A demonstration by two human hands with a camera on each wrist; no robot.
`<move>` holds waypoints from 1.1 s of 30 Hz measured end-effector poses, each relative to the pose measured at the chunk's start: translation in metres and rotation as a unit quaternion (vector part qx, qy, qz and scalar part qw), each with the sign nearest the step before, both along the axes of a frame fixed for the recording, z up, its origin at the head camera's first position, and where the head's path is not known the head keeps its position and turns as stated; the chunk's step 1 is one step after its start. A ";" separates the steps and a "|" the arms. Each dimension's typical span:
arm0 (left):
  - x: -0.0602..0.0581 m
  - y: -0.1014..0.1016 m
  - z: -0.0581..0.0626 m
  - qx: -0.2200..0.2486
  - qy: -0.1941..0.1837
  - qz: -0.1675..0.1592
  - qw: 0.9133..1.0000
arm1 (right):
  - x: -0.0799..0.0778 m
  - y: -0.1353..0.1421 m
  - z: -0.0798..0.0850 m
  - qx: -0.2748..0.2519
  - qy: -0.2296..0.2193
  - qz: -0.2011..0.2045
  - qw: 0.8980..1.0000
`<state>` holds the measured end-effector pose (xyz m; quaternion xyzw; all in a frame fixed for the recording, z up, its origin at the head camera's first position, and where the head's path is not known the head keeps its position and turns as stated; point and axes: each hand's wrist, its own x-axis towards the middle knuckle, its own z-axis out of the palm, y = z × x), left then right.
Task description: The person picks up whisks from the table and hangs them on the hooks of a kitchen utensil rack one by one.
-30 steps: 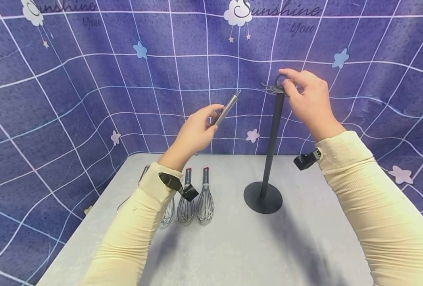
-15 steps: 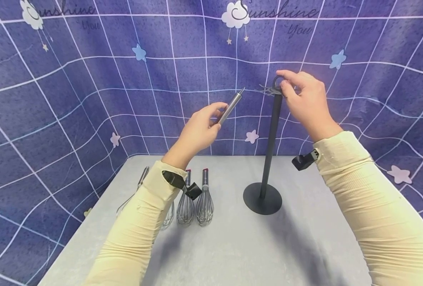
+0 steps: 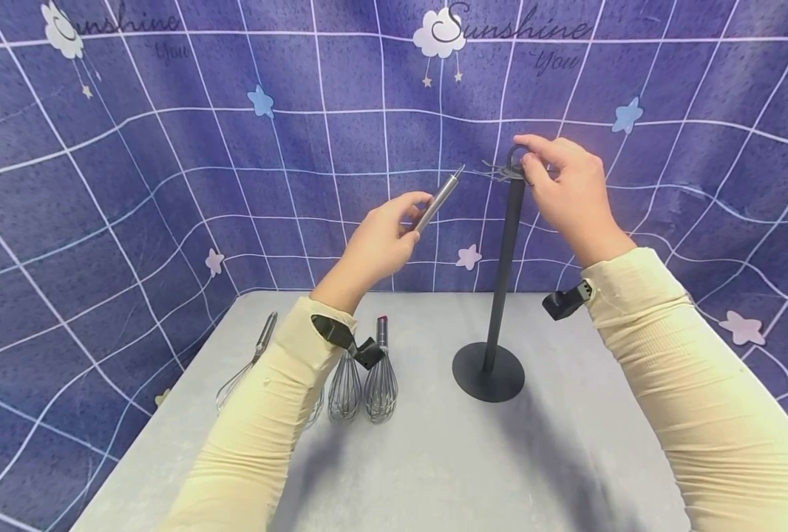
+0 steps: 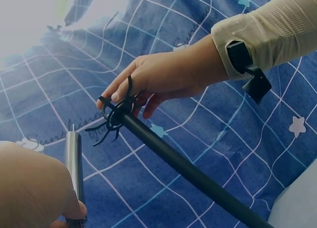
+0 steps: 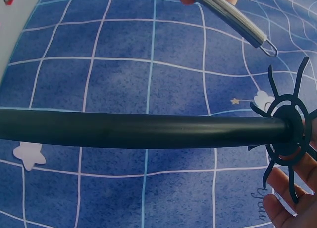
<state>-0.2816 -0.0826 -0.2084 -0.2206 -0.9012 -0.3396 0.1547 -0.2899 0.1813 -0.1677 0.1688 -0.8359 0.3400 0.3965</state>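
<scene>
My left hand (image 3: 382, 238) grips a smooth steel utensil handle (image 3: 439, 201) tilted up to the right. A small wire hanging loop (image 5: 270, 49) tips the handle; its other end is hidden by the hand. Just right of that loop is the hooked crown (image 4: 117, 115) of a black utensil stand (image 3: 505, 273), its curved hooks spreading outward. My right hand (image 3: 570, 188) pinches the ring on top of the stand between thumb and fingers. The stand rests upright on its round base. No utensil hangs from the hooks in view.
Two balloon whisks, one with a red-tipped handle (image 3: 382, 384) and one beside it (image 3: 345, 391), lie on the grey table (image 3: 420, 473). Another whisk is mostly behind my left sleeve. Farther left lies a thin wire-headed utensil (image 3: 265, 338). A blue checked curtain (image 3: 341, 133) backs the table.
My left hand has moved right with the steel-handled utensil, bringing its loop closer to the hooks. The right hand keeps its pinch on the stand's top ring.
</scene>
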 end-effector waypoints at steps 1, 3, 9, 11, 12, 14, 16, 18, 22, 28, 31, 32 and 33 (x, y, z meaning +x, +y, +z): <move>0.000 0.001 0.000 0.001 0.001 -0.002 1.000 | 0.000 0.000 0.000 -0.001 0.000 0.001 1.000; -0.001 0.003 0.000 0.000 0.002 -0.003 1.000 | 0.000 0.000 0.000 -0.002 -0.001 0.002 1.000; -0.001 0.008 0.001 -0.002 -0.003 -0.009 1.000 | 0.000 -0.001 0.000 -0.002 0.001 0.000 1.000; -0.001 0.009 0.001 0.000 -0.002 -0.012 1.000 | -0.001 -0.001 0.000 -0.001 0.004 0.000 1.000; -0.001 0.010 0.001 0.000 -0.001 -0.013 1.000 | -0.001 -0.001 0.000 -0.001 0.005 0.000 1.000; -0.001 0.011 0.000 -0.001 -0.002 -0.014 1.000 | -0.001 -0.001 0.000 -0.002 0.003 -0.001 1.000; -0.002 0.012 0.000 0.000 -0.003 -0.014 1.000 | 0.000 -0.001 0.000 -0.004 0.000 -0.002 1.000; -0.002 0.013 -0.001 0.002 -0.003 -0.014 1.000 | 0.000 -0.001 0.000 -0.005 -0.002 -0.002 1.000; -0.002 0.014 -0.002 0.006 -0.007 -0.014 1.000 | 0.000 -0.002 0.001 -0.004 0.001 -0.001 1.000; -0.001 0.016 -0.003 0.001 -0.013 -0.018 1.000 | -0.001 -0.002 -0.001 -0.004 0.002 -0.005 1.000; -0.002 0.018 -0.004 0.000 -0.012 -0.021 1.000 | -0.001 -0.002 -0.001 -0.006 0.004 -0.006 1.000; -0.002 0.018 -0.005 0.001 -0.010 -0.023 1.000 | -0.001 -0.002 -0.001 -0.007 0.004 -0.007 1.000; -0.002 0.019 -0.005 0.001 -0.009 -0.023 1.000 | -0.001 -0.001 -0.001 -0.007 0.004 -0.008 1.000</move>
